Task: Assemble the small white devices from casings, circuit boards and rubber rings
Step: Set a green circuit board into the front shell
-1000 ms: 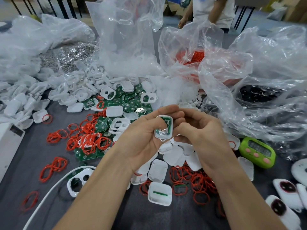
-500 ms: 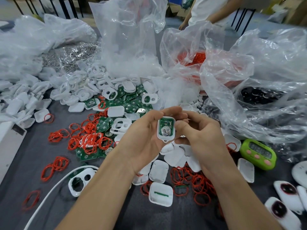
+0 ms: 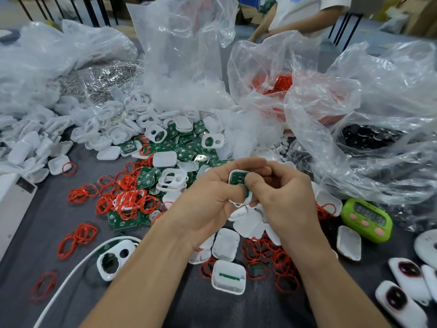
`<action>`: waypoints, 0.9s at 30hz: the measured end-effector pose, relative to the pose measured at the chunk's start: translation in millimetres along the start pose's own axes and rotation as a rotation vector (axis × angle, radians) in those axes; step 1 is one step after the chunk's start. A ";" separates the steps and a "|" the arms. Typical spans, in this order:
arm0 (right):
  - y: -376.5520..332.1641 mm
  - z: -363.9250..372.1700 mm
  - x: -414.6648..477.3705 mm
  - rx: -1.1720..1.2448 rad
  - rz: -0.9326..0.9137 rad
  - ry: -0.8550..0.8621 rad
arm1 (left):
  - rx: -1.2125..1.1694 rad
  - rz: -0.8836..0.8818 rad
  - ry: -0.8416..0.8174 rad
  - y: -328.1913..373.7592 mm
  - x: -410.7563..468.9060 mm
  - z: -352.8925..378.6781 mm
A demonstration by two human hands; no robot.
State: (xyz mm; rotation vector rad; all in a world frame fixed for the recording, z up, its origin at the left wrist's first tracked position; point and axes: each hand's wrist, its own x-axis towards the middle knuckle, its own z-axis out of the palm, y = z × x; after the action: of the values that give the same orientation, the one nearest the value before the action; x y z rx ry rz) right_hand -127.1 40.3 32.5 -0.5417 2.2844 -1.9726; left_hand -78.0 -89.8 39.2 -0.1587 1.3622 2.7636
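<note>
Grey table (image 3: pixel 35 223) before you, crowded. Clear plastic bags (image 3: pixel 378 114) heaped along far side and right. Loose casings (image 3: pixel 113 129) piled far left; spare boards (image 3: pixel 186 147) in green heap beside them; red rings (image 3: pixel 127 197) scattered in front. Your left hand (image 3: pixel 208 204) and right hand (image 3: pixel 288 202) meet above table centre, both gripping one casing (image 3: pixel 233 177): left fingers curled round it, right thumb and fingers pinching. Green timer (image 3: pixel 366 218) right of your hands. Circuit board (image 3: pixel 238 178) sits inside the casing, under your thumbs.
</note>
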 end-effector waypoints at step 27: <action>4.9 5.2 0.5 0.002 0.043 0.059 | 0.074 0.004 -0.001 -3.1 2.8 -4.5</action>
State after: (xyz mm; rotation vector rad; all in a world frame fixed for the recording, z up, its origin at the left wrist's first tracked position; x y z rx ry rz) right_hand -127.2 35.8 27.0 -0.4360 2.3075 -1.9962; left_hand -80.1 -91.5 33.7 -0.1516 1.4639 2.7111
